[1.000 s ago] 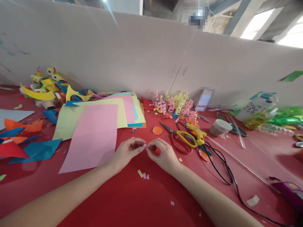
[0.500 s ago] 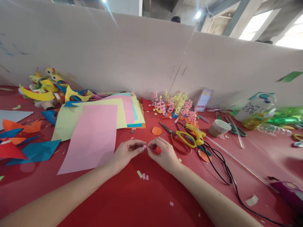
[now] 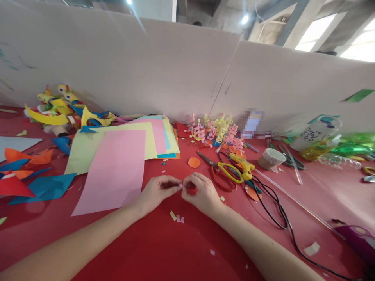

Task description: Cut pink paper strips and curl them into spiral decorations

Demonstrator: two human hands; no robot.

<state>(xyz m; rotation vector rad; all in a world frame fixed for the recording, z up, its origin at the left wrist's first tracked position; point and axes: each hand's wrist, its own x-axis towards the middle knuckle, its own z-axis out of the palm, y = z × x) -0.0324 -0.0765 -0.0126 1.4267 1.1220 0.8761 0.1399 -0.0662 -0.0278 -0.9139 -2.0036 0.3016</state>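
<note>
My left hand [image 3: 158, 190] and my right hand [image 3: 199, 192] meet fingertip to fingertip low over the red table [image 3: 164, 249]. Both are closed in a pinch on a tiny pink paper scrap [image 3: 181, 186] held between them. A large pink paper sheet [image 3: 114, 169] lies just left of my left hand. A small orange paper circle [image 3: 193, 162] lies beyond my fingers. A few small paper bits [image 3: 177, 217] lie on the table below my hands.
Stacked coloured sheets [image 3: 152, 136] and cut paper shapes [image 3: 32, 171] lie left. Scissors [image 3: 218, 168], a yellow glue gun [image 3: 243, 166] with black cord [image 3: 278, 210], curled paper strips [image 3: 216, 130], a paper cup [image 3: 272, 158] and a bottle [image 3: 319, 134] lie right. A cardboard wall [image 3: 175, 70] stands behind.
Both hands have sunk slightly and drawn closer together, still pinching the pink scrap. My right fingers have curled tighter.
</note>
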